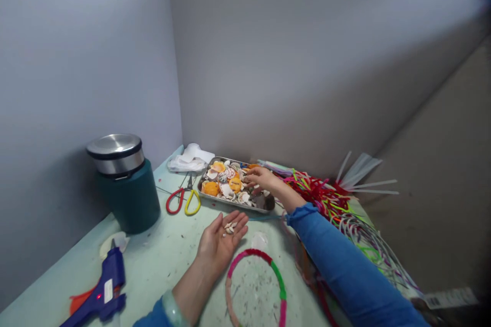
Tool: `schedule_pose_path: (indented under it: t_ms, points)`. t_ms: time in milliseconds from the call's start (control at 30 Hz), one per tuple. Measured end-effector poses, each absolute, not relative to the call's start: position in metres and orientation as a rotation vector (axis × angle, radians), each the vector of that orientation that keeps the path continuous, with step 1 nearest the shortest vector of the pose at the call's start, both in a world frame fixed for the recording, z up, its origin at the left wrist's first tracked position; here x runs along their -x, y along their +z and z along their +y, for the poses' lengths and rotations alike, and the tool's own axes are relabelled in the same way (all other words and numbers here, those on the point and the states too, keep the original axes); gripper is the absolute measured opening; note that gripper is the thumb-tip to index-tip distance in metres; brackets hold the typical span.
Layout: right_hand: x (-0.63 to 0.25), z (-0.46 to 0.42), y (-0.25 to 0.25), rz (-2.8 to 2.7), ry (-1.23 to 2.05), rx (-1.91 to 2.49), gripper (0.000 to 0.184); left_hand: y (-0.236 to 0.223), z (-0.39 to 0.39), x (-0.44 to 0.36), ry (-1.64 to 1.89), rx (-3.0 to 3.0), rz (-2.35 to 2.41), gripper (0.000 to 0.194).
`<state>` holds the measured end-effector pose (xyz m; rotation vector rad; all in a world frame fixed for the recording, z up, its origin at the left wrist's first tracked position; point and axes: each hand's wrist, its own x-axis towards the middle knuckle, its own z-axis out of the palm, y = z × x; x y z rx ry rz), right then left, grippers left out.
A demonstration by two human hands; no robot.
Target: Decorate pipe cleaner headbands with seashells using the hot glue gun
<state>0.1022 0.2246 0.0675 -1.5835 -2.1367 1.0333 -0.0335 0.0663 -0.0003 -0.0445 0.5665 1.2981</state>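
Note:
My left hand [219, 240] lies palm up above the table, fingers stretched out, with a few small whitish seashells [230, 228] resting on it. Over the right part of a metal tray [233, 204] hovers my right hand [262, 179], its fingers spread and pointing left among the shells. Orange, white and brown seashells [226, 190] fill that tray. I cannot make out anything between the right fingers. Below my left hand is a ring [283, 286] wrapped in pink, red and green fuzzy material.
Left stand a teal flask [130, 199] and a blue glue gun [109, 286] with a red light. Scissors [184, 200] with red and yellow handles lie by the tray, near white plastic [192, 158]. Colourful pipe cleaners [318, 194] and clear sticks [358, 171] crowd the right. Partition walls enclose the table.

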Motion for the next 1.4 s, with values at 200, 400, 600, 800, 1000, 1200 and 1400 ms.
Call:
schedule_pose_path:
  t_ms: [200,400,600,800,1000,1200,1400]
  points:
    - [-0.109,0.214,0.075,-2.843,0.776,1.670,0.022,-0.003,0.067,0.034,1.296,0.035,0.562,0.032]
    - [-0.085,0.207,0.057,-2.433,1.062,1.670,0.019,-0.003,0.067,0.034,1.295,0.024,0.573,0.037]
    - [-0.079,0.221,0.066,-2.077,1.058,1.481,0.026,-0.004,0.068,0.034,1.297,0.022,0.569,0.037]
    - [-0.113,0.222,0.073,-2.643,0.482,1.589,0.018,0.000,0.064,0.029,1.311,-0.075,0.708,0.035]
    - [-0.120,0.212,0.060,-2.716,0.868,1.438,0.020,0.000,0.061,0.027,1.258,-0.147,0.779,0.023]
    - [-0.105,0.214,0.046,-2.731,0.859,1.077,0.028,-0.002,0.065,0.029,1.288,-0.041,0.684,0.022]
    - [-0.112,0.220,0.057,-2.554,0.617,1.193,0.031,-0.002,0.068,0.033,1.284,0.045,0.547,0.035]
